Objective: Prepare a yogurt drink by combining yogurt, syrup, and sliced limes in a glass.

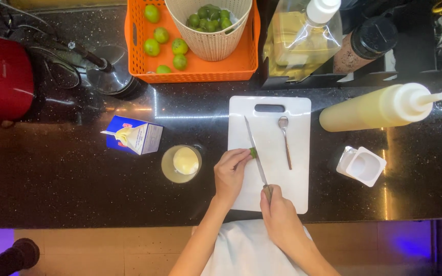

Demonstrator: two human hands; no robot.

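The white cutting board [292, 153] lies on a black speckled counter [67, 179], its near edge close to the counter's front lip at 6 o'clock. On the board's left edge the left hand [229, 174] pinches a small green lime piece [253, 152] between curled fingertips. The right hand [280, 212] is wrapped closed around the handle of a knife [256, 153], whose thin blade runs toward 11 o'clock and meets the lime piece. A spoon [285, 140] lies on the board just right of the blade, apart from it; the board's lower right part is bare. At 9 o'clock from the left hand stands a glass [181, 163] of pale liquid, with an opened carton [135, 137] beyond it. At 3 o'clock sits a small white cup [362, 165]; at 2 o'clock a squeeze bottle [379, 107] lies on its side. At 12 o'clock an orange crate [200, 69] holds loose limes and a woven basket [211, 36]. A red appliance [1, 76] stands at 10 o'clock
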